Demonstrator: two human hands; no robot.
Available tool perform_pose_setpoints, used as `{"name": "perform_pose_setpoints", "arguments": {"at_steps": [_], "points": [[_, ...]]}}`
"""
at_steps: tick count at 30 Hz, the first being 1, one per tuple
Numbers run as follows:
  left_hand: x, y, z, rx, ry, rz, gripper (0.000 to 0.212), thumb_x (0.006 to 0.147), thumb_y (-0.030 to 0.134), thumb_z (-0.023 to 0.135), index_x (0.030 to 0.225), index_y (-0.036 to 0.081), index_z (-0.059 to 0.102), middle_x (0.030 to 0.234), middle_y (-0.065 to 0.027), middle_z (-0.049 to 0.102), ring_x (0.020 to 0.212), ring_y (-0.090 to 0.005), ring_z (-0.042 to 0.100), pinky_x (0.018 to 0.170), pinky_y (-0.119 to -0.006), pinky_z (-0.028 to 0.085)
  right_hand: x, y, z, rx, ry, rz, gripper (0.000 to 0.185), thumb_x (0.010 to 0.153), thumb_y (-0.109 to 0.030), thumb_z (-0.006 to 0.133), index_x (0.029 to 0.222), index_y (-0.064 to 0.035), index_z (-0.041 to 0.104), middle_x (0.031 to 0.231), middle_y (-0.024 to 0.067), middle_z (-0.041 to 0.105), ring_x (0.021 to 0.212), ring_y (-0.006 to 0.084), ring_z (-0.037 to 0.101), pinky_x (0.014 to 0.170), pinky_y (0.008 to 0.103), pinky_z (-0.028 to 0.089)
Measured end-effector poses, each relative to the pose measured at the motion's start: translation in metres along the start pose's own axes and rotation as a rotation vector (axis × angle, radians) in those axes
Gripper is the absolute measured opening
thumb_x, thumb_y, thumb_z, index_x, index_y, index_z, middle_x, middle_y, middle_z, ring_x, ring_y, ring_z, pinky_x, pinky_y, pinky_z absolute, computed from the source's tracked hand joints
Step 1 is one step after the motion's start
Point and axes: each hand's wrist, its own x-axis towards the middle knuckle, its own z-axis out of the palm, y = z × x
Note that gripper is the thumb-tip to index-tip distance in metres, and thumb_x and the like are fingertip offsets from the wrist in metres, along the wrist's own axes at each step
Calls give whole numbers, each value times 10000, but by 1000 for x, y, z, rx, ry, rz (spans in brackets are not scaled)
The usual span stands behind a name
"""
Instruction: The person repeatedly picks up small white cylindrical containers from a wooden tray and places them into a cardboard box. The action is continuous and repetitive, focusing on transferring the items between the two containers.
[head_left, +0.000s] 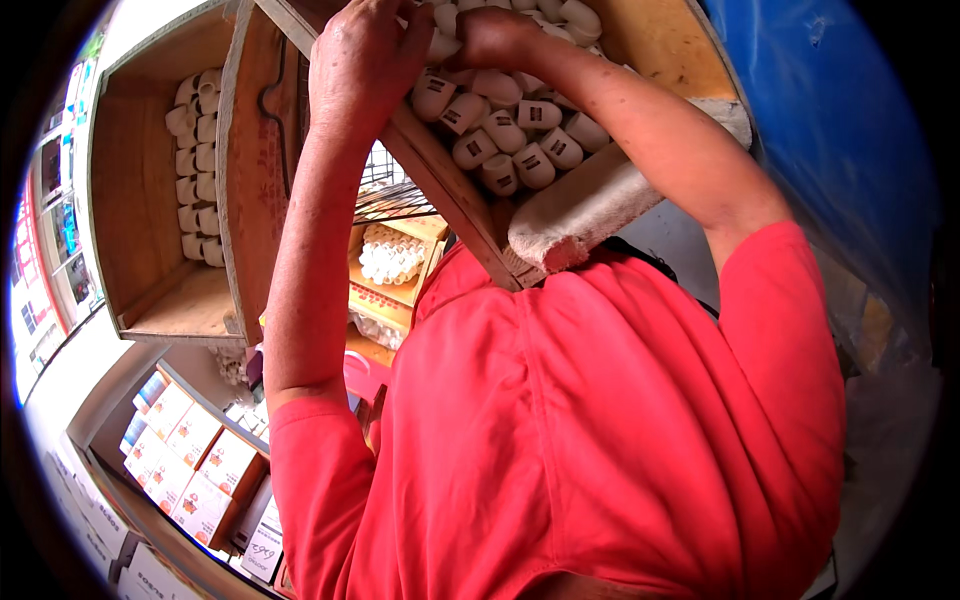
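Small white rounded hollow pieces (536, 114), many with a dark printed mark, fill part of a wooden box (450, 180) tilted before me. My left hand (367, 64) is at the box's left edge, back up, its fingers bent towards the pieces at the top of the picture; what they hold is hidden. Over the heap reaches my right hand (491, 36), its fingers curled down beside a white piece (442, 46) between the two hands. Whether it grips that piece cannot be told. A pale padded roll (581, 206) lies along the box's near end.
Left stands another wooden box (161, 300) with stacked white pieces (199, 165). Below are a black wire rack (394, 201) and a wooden tray (382, 289) holding more white pieces. Printed cartons (199, 442) sit lower left. Blue plastic sheeting (825, 112) hangs at the right.
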Motion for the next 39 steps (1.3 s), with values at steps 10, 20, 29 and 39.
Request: {"name": "perform_pose_setpoints", "arguments": {"at_steps": [10,20,29,39], "points": [[2,1,1,6,-14,14,223,898,130,650,1096,28,665,867,-130,682,739,-261,671,688,-351,544,24,22,44,-110,268,-71,629,796,-465,740,1208,0,644,1134,172,694,1047,298,664,908,401,504],[3,0,1,-3,-42,4,205,897,142,651,1073,39,673,869,-128,683,742,-264,673,687,-356,541,33,20,24,-46,86,69,616,859,-550,656,1136,-1,698,1113,220,699,1034,344,665,928,415,499],[3,7,-3,3,-70,-54,217,898,152,653,1081,40,682,864,-127,691,743,-256,678,695,-354,544,23,16,26,131,26,128,509,932,-535,622,1108,-69,725,1144,90,699,1066,213,617,940,370,455],[5,3,-4,90,-99,18,229,924,137,643,1123,26,663,940,-131,709,806,-245,702,733,-351,562,47,38,17,-8,32,106,429,919,-439,620,948,-27,733,817,76,684,754,191,598,732,361,488]]}}
